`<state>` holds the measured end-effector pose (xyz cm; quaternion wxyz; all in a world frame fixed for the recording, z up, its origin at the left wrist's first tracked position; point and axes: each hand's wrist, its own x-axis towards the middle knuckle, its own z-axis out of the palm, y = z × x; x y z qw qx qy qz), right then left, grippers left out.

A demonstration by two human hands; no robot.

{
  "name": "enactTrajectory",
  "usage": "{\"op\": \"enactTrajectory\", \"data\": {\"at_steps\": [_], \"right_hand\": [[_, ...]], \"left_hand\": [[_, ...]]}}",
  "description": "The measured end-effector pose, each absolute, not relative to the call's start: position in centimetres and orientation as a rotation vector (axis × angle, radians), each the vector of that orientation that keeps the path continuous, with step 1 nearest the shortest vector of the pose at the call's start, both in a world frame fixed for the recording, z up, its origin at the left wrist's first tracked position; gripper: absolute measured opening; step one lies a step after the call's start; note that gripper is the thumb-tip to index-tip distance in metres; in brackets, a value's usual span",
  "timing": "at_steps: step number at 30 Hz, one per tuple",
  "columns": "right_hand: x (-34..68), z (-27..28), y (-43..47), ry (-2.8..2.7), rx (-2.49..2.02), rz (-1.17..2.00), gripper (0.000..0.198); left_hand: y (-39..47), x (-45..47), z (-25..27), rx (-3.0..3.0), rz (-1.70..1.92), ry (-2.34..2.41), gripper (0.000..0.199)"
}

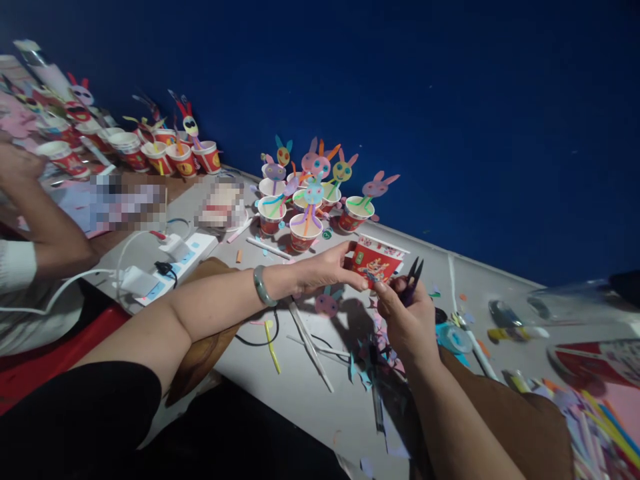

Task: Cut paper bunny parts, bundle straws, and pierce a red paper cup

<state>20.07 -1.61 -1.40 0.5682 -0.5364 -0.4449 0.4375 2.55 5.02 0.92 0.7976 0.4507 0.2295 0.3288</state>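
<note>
A red printed paper cup is tilted above the table, gripped from its left side by my left hand, which wears a bangle. My right hand steadies the cup with its thumb and also holds dark scissors, blades pointing up. Below my hands lies a pink bunny-face cutout on the table. Just beyond stand several paper cups with colourful paper rabbit heads rising out of them. The fingers of my right hand behind the cup are partly hidden.
Paper scraps and straws litter the table. A power strip with plugs and cables lies left. Another person's arm reaches in beside more decorated cups. A blue wall rises behind. Coloured strips lie at right.
</note>
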Motion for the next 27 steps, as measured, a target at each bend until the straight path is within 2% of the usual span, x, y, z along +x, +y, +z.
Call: {"op": "enactTrajectory", "data": {"at_steps": [5,11,17,27], "right_hand": [[20.3,-1.9,-1.5,-1.122,-1.256,1.02,0.05],[20.4,-2.2,-1.5,-1.204,-1.275,0.957,0.044],[20.1,-1.2,-2.1,-1.23,-1.33,0.883,0.042],[19.6,-0.2,-2.5,-1.388,-1.387,0.7,0.036]], "left_hand": [[5.1,2.8,0.8,0.966,0.751,0.542,0.053],[5.1,3.0,0.4,1.021,0.878,0.605,0.062],[4.8,2.7,0.8,1.061,0.787,0.615,0.077],[4.8,2.1,0.5,1.195,0.743,0.528,0.082]]}}
